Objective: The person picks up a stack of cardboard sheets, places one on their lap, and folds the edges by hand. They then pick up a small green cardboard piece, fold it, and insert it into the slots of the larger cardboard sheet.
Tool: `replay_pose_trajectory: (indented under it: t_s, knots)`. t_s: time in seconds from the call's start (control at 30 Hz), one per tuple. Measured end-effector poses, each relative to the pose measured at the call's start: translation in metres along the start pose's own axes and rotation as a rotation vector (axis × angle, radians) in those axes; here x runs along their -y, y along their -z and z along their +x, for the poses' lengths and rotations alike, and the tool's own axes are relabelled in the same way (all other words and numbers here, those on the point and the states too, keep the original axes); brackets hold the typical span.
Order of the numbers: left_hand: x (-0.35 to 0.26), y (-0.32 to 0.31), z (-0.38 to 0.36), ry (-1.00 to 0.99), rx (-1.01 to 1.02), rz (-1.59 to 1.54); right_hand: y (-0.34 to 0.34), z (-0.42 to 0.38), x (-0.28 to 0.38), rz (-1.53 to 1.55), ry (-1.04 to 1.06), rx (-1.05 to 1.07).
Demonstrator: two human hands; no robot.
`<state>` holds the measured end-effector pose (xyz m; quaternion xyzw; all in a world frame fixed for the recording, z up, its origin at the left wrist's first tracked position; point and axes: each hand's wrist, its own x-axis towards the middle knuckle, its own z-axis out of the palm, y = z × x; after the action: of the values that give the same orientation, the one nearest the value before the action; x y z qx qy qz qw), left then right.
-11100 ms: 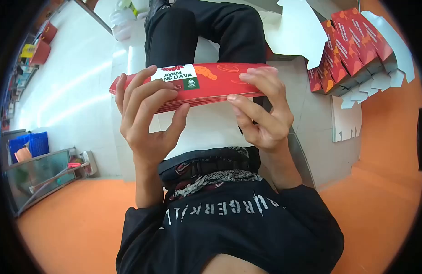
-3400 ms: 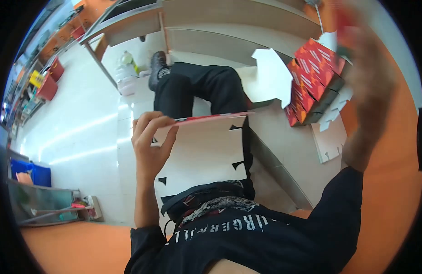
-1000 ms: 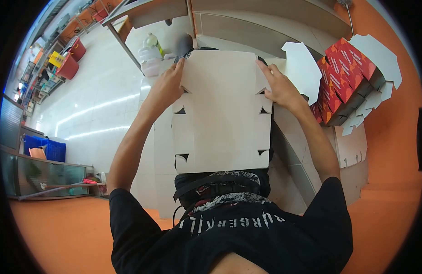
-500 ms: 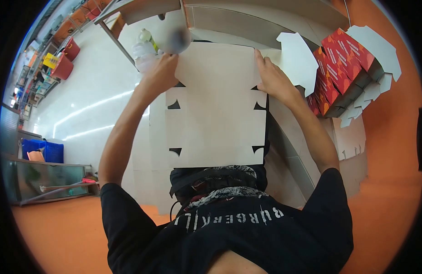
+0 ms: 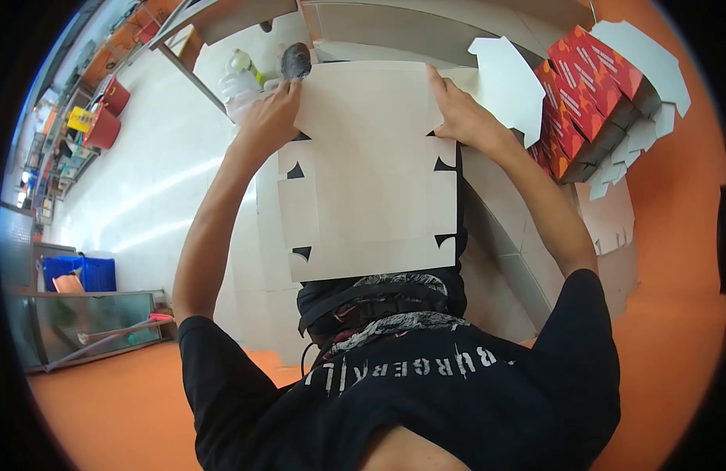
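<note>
A flat, pale cardboard box blank [image 5: 371, 173] lies across my lap, with curved dark notches along both sides. My left hand [image 5: 273, 116] grips its far left edge, fingers near the corner and thumb by the upper notch. On the opposite edge my right hand [image 5: 466, 118] holds the blank, index finger stretched toward the far corner and thumb inward. The undersides of both grips are hidden behind the board. Close to my left fingertips is a dark rounded object [image 5: 296, 59] that I cannot identify.
Red patterned folded boxes [image 5: 587, 94] stand in a stack at the right, beside a white cardboard flap [image 5: 508, 86]. A bottle with a green label [image 5: 245, 64] and plastic bags [image 5: 241, 88] sit at the upper left. Farther left are a blue crate [image 5: 92, 272] and red buckets [image 5: 104, 122].
The view has shifted and turned slightly, and the blank with both hands appears a little higher. Both hands keep their places on its side edges.
</note>
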<state>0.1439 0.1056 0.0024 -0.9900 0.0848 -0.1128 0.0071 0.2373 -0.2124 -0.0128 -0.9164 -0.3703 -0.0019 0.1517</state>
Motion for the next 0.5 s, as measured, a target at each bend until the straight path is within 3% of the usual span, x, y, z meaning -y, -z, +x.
replay_pose_trajectory:
  t_s: [0.17, 0.33, 0.5]
  knots:
    - [0.001, 0.006, 0.003, -0.012, 0.017, -0.071, 0.013, -0.006, 0.01, -0.183, -0.075, 0.051]
    - [0.001, 0.018, 0.007, 0.019, -0.087, -0.033, 0.021, 0.002, -0.002, -0.148, -0.033, -0.007]
    - [0.009, 0.002, 0.012, 0.011, 0.021, 0.004, 0.013, 0.014, -0.002, -0.091, -0.032, 0.068]
